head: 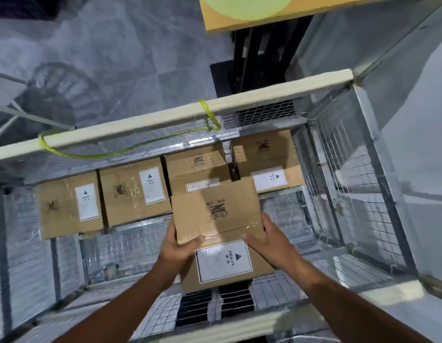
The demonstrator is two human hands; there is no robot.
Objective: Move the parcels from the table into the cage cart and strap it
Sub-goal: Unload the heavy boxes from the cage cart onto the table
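Both hands grip the box [215, 211] inside the cart [351, 194]. Left hand [180, 246] curls round its left edge, thumb on top. Right hand [267, 241] clasps the right edge. The box's long axis runs away from the person, label end nearest, and neither hand is nearer. Four parcels [134, 191] line the far wall, and the box overlaps the third from left. Open mesh floor shows before that row on both sides. Likely next move is to lower it straight down, clear of the near rail. The strap [207, 112] is looped on the far rail [264, 92], not yet across the load.
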